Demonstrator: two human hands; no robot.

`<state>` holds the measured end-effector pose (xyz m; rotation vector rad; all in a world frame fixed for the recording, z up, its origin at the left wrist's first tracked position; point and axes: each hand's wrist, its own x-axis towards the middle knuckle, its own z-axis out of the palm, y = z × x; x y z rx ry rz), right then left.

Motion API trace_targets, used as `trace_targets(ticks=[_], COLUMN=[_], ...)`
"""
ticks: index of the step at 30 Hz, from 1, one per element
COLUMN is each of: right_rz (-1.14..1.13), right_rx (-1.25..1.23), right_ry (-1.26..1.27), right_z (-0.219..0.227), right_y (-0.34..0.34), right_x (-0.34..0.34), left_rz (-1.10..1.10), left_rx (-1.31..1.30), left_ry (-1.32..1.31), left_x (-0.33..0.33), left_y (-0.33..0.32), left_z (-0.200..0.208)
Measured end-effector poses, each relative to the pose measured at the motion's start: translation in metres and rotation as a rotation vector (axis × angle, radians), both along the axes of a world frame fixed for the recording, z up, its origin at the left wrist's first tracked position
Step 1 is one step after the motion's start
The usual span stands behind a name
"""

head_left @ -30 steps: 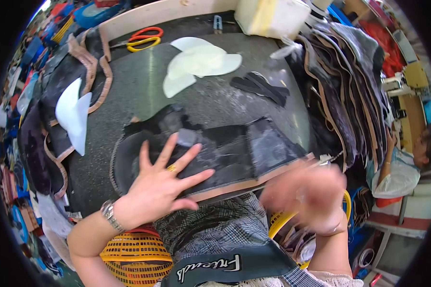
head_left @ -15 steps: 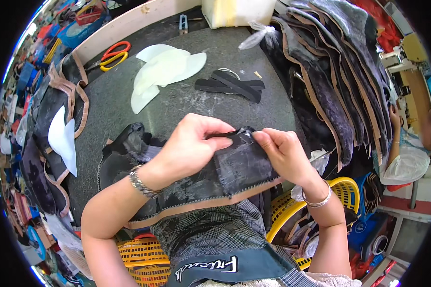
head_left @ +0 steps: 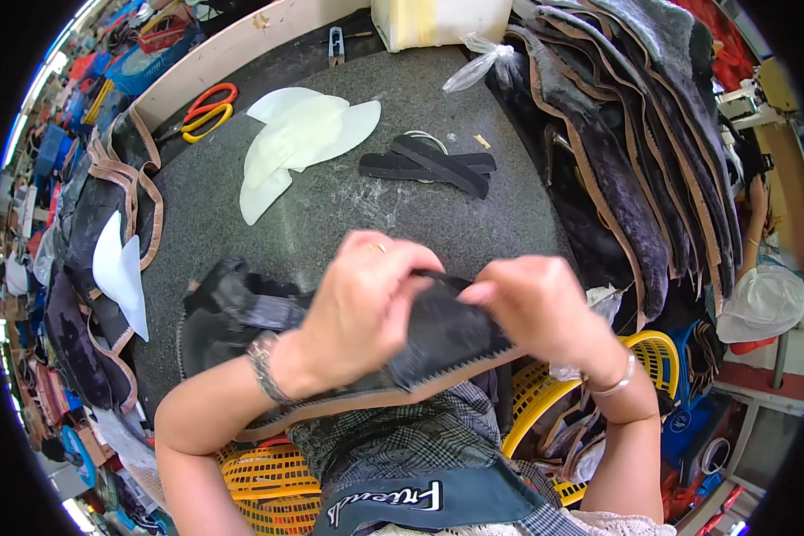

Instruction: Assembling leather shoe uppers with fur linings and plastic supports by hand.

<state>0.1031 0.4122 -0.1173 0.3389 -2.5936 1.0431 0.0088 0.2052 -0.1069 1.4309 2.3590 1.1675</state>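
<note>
Both hands grip one dark fabric piece [head_left: 438, 344] at the near edge of the grey table [head_left: 348, 214], just in front of the person's body. The left hand [head_left: 362, 308] is closed over its upper edge with fingers curled down on it, and the right hand [head_left: 536, 313] pinches the same edge from the other side, fingertips almost touching the left hand's. The piece is long and flat. Its long axis runs left to right across the table edge, climbing slightly toward the right, where the hands lift it. A tan, zigzag-cut border runs along its near side, facing the person.

Farther back on the table lie about three white curved cut-outs [head_left: 304, 134] overlapping in one heap, and beside them about three black strips [head_left: 429, 163] crossed over each other. One pair of scissors with red and yellow handles [head_left: 207, 107] lies at the far left corner. A stack of dark fur-lined pieces [head_left: 634, 170] hangs along the right side, too many to count. Two more white cut-outs [head_left: 121, 268] lie on a dark pile [head_left: 80, 330] at the left.
</note>
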Motion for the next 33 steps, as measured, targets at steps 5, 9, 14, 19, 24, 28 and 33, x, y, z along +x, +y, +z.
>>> trace_targets(ticks=[5,9,14,19,24,28,33], right_rz=[-0.309,-0.351,-0.164,-0.314,-0.356,-0.213,-0.216], right_rx=[-0.035,0.324,0.19,-0.418,-0.401,-0.86,-0.822], right_ry=[0.036,0.091,0.367,0.094,0.262,-0.168,-0.736], right_z=[0.007,-0.025,-0.027,0.022,0.015,0.038,0.015], right_y=[0.012,-0.002,-0.003,-0.001,0.02,0.032,-0.008], right_x=[-0.053,-0.106,-0.106,-0.043,-0.052,-0.019,-0.023], left_rz=[0.16,0.199,0.214,0.198,0.174,0.149,0.028], left_rx=[-0.169,-0.398,-0.461,-0.41,-0.3,-0.262,-0.343], left_ry=[0.275,0.476,0.509,0.411,0.27,0.35,0.586], left_x=[-0.037,-0.038,-0.034,-0.038,-0.043,-0.031,-0.005], left_y=[0.006,0.009,0.01,0.002,0.005,-0.007,-0.023], left_z=[-0.004,-0.018,-0.021,-0.024,-0.01,0.01,-0.019])
